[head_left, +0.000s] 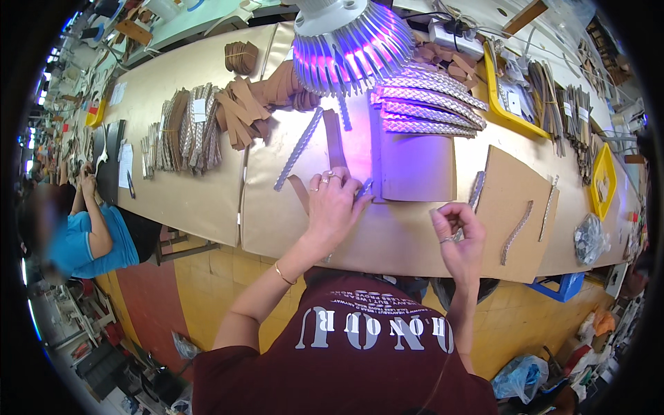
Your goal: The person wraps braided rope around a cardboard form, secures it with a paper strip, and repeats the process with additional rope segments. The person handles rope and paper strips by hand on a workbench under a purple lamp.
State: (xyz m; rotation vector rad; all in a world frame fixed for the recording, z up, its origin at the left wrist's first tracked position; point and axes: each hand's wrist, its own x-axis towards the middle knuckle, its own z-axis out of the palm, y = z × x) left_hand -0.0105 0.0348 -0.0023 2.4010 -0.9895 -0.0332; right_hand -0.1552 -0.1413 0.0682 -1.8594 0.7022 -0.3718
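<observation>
My left hand (333, 200) is low over the gold table, its thumb and forefinger closed around the end of a grey braided strap (366, 186). A flat brown strip (334, 137) runs up from beneath its fingers. Another brown strip (298, 190) shows beside its wrist side. To the right, my right hand (462, 238) is raised with thumb and fingertips pinched together; anything between them is too small to make out. A braided strap (477, 188) lies just behind it. Left of the lamp rests one more braided strap (299, 149).
A lamp (353, 48) hangs over the table, lighting braided straps (432, 104) on a brown board (420, 169). A cardboard sheet (512, 207) with loose straps lies right. Bundles of strips (190, 128) are at left, yellow trays (515, 123) at right. A co-worker in blue (104, 238) sits far left.
</observation>
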